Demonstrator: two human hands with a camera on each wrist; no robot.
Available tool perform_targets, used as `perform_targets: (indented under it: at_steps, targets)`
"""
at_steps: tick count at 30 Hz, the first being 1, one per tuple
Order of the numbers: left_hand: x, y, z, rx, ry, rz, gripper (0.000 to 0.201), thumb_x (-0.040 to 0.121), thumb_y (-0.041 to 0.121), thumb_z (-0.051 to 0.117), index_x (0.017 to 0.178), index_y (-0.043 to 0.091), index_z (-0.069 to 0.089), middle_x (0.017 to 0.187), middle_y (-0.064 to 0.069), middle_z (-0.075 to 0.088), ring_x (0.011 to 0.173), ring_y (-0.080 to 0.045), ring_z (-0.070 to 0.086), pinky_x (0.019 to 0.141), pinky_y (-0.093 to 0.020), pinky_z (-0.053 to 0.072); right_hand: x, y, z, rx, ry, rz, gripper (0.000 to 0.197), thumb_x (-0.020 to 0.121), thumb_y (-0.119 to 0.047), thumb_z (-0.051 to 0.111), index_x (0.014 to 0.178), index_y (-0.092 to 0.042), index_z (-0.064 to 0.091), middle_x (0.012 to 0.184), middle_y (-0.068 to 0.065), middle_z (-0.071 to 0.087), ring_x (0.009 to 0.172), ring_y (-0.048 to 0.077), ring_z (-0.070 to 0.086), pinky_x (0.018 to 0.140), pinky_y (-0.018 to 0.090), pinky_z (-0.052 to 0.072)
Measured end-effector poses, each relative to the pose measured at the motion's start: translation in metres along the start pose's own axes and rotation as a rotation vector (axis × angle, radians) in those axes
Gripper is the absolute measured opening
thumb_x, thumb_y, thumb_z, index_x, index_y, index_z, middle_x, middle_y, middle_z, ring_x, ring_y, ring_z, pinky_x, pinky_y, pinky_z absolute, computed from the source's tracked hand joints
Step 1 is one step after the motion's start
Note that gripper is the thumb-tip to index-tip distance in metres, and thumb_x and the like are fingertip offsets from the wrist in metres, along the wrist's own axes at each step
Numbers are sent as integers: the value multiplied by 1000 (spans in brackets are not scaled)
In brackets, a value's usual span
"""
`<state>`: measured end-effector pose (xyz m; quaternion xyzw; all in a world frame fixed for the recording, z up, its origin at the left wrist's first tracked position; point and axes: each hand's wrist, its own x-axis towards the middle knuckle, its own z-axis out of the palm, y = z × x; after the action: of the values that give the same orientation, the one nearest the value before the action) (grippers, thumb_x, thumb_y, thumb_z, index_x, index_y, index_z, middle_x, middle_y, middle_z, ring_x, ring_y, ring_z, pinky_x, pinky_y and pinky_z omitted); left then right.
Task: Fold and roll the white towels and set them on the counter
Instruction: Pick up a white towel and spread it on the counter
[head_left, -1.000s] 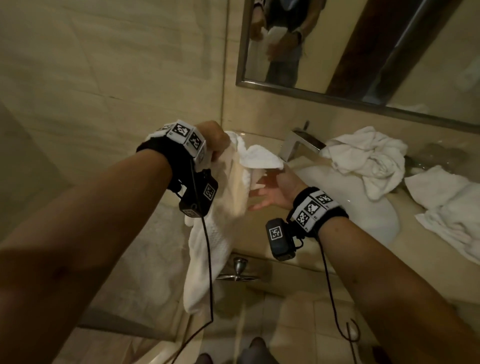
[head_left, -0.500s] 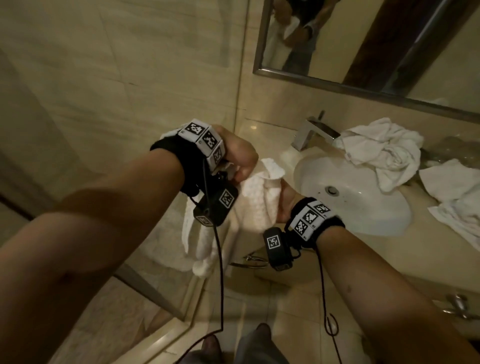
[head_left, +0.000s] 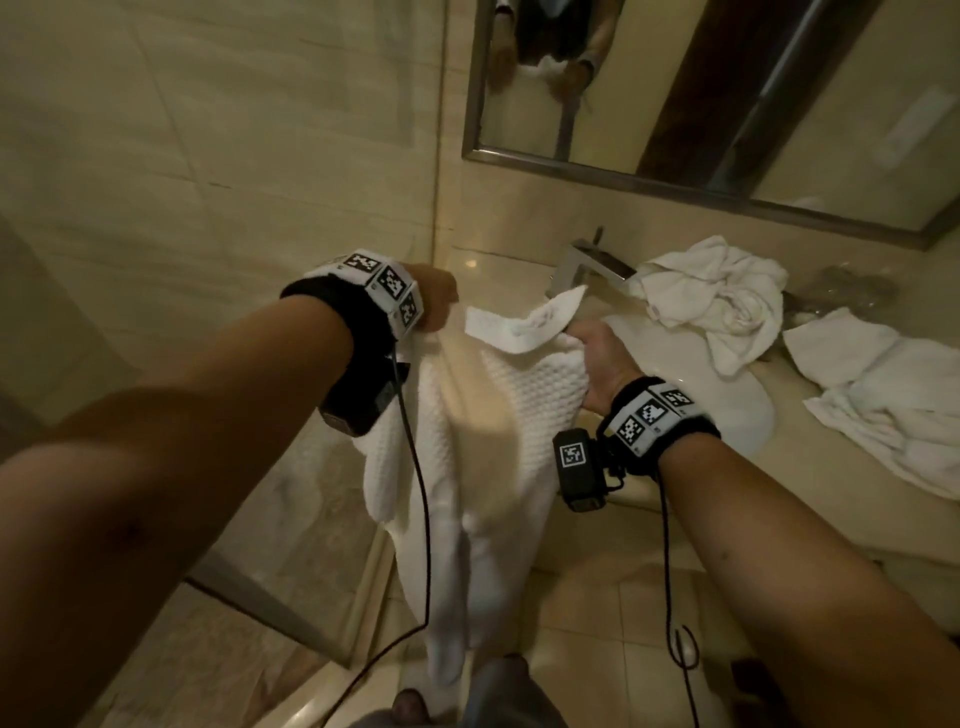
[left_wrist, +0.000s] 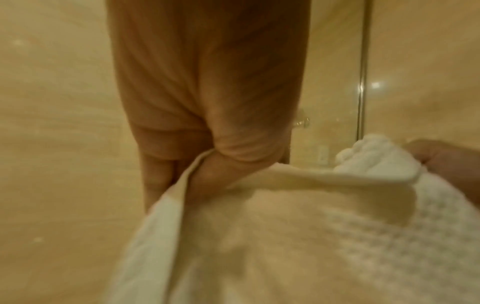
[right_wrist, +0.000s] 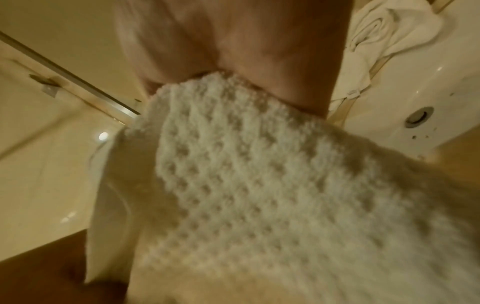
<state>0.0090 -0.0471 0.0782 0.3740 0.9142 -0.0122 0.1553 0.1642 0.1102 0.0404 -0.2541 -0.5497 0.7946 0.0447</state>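
Two hands carry the white waffle-weave towel (head_left: 467, 441) in the air in front of the beige stone surface (head_left: 810, 421); nothing supports it from below. You hold its top edge stretched between them, so that edge runs left to right while the long axis hangs straight down toward the tiled floor (head_left: 597, 623). Both hands sit level at the upper corners, and the surface lies ahead and to the right, so your right hand (head_left: 597, 358) is the nearer one. Your left hand (head_left: 434, 299) has its fingers (left_wrist: 207, 176) curled over one corner, pinching the hem. Your right hand clamps the opposite corner, the weave emerging directly below its fingers (right_wrist: 298, 82), with a flap of hem (head_left: 524, 325) folded over beside them. Judged from this, the next fold brings the corners together.
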Motion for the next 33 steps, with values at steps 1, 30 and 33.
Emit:
perform_targets:
  at_steps: [1, 30, 33]
  targets:
    - [2, -4, 0, 31, 23, 4, 25, 90, 12, 54, 110, 2, 65, 118, -16, 63, 108, -30, 60, 76, -22, 40, 7, -2, -3, -63, 111, -32, 18, 89, -10, 51, 95, -1, 66, 85, 15, 69, 84, 30, 66, 77, 36, 52]
    - [219, -29, 27, -176, 269, -436, 27, 97, 8, 36, 121, -1, 41, 108, -27, 60, 97, -43, 59, 71, -42, 42, 266, -21, -89, -920, 434, -11, 19, 95, -28, 52, 97, -12, 62, 90, 4, 67, 83, 23, 64, 78, 29, 50]
    - [229, -30, 18, -183, 446, -341, 25, 99, 10, 30, 119, -1, 39, 102, -28, 59, 88, -45, 58, 65, -41, 33, 275, -37, -90, -783, 422, 2, 19, 100, -29, 48, 95, -13, 56, 81, 12, 70, 56, 22, 65, 52, 26, 53]
